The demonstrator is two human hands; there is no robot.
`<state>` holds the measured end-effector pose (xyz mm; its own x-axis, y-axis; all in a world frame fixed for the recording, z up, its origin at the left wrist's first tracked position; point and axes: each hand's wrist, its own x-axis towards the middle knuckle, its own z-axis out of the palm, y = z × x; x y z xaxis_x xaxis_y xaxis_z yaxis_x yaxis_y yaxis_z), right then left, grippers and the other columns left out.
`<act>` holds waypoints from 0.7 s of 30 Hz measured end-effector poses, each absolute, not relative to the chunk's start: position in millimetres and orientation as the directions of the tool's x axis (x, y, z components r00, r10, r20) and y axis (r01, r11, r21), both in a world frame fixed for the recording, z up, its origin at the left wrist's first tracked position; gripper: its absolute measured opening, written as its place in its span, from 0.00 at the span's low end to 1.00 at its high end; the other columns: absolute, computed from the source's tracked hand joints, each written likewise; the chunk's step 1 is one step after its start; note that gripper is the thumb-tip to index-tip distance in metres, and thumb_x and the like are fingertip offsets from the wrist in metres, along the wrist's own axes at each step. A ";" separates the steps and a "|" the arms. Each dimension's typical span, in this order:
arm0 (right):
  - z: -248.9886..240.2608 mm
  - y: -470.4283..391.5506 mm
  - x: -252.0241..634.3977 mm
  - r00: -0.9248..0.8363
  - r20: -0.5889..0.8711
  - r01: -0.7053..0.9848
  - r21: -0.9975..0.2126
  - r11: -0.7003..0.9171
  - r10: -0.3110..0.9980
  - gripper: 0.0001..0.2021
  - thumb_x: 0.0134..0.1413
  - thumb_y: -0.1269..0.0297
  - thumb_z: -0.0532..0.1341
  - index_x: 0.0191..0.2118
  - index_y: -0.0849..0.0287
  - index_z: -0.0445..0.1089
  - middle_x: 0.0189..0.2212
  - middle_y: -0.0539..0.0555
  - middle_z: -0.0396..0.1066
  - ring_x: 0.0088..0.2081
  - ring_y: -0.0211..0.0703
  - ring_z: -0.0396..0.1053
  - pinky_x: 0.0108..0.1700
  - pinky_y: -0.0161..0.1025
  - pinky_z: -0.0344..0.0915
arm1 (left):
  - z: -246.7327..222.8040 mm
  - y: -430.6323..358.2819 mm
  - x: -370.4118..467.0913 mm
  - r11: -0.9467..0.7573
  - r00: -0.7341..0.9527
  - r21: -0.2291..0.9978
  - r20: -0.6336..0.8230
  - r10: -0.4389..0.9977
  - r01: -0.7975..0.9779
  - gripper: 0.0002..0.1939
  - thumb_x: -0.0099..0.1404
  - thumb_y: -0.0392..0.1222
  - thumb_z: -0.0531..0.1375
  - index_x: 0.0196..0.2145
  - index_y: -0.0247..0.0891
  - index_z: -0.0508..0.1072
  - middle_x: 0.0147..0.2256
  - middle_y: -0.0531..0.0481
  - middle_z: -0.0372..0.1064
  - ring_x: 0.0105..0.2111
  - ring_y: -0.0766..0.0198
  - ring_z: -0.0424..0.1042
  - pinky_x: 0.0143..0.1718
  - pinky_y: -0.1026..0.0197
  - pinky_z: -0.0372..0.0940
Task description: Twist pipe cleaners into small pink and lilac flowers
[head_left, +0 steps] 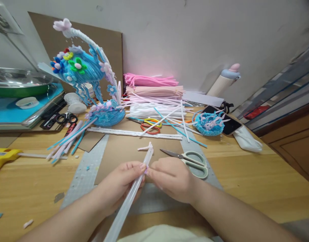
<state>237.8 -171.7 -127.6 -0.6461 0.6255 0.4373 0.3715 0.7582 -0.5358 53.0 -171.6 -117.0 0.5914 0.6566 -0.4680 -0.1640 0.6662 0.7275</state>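
Note:
My left hand (126, 178) is closed round a long translucent stick (126, 205), which slants from the bottom edge up toward the middle of the table. A short pale pink pipe cleaner (145, 148) sits at the stick's far tip, one end poking out to the left. Beside the stick, my right hand (172, 176) pinches a small lilac piece of pipe cleaner (146, 169) against it; the fingers cover most of that piece. Green-handled scissors (195, 164) lie just beyond my right hand, on the cardboard (114, 151) and grey cutting mat.
A blue pipe-cleaner ornament (86, 67) with flowers stands back left. Behind are bundles of pink and white pipe cleaners (154, 90), and orange-and-yellow-handled scissors (150, 126). A yellow glue gun (4, 158) lies left; a small blue piece (210, 123) and phone (232, 124) lie right.

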 end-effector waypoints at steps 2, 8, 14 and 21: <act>-131.3 -171.3 231.8 -0.435 0.265 0.313 -0.852 0.421 0.860 0.03 0.55 0.65 0.57 0.35 0.58 0.65 0.26 0.51 0.67 0.26 0.36 0.62 0.28 0.34 0.59 | -114.1 -171.6 52.3 0.579 0.525 0.798 -0.425 0.738 -0.168 0.17 0.59 0.50 0.60 0.21 0.36 0.65 0.14 0.60 0.53 0.12 0.75 0.49 0.13 0.70 0.45; -139.4 -171.9 219.1 -0.665 -0.430 -0.165 -0.712 -0.682 0.610 0.16 0.48 0.52 0.57 0.30 0.63 0.64 0.17 0.49 0.68 0.11 0.32 0.61 0.10 0.26 0.49 | -109.4 -170.9 55.5 0.476 0.577 0.857 -0.292 0.763 -0.196 0.16 0.59 0.50 0.59 0.23 0.33 0.69 0.18 0.55 0.64 0.18 0.71 0.62 0.23 0.68 0.57; -133.2 -175.1 222.2 -0.668 -0.425 -0.273 -0.625 -0.732 0.611 0.11 0.47 0.61 0.61 0.28 0.65 0.66 0.18 0.49 0.68 0.13 0.30 0.63 0.12 0.25 0.54 | -114.0 -169.0 57.1 0.391 0.618 0.914 -0.247 0.747 -0.108 0.17 0.61 0.49 0.58 0.24 0.33 0.71 0.21 0.50 0.69 0.24 0.64 0.67 0.34 0.60 0.63; -122.8 -175.2 224.0 -0.692 -0.529 -0.269 -0.442 -0.856 0.491 0.09 0.44 0.67 0.65 0.29 0.63 0.64 0.22 0.46 0.65 0.17 0.25 0.61 0.16 0.23 0.48 | -111.5 -168.9 57.0 0.300 0.577 0.954 -0.255 0.776 0.019 0.16 0.61 0.49 0.58 0.25 0.33 0.73 0.24 0.49 0.73 0.28 0.62 0.70 0.34 0.63 0.62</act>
<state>224.0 -175.2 -122.8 -0.6920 0.4910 -0.5292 -0.2688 -0.8556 -0.4424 57.0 -168.9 -111.5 0.5773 0.7756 -0.2552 0.0191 0.2996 0.9539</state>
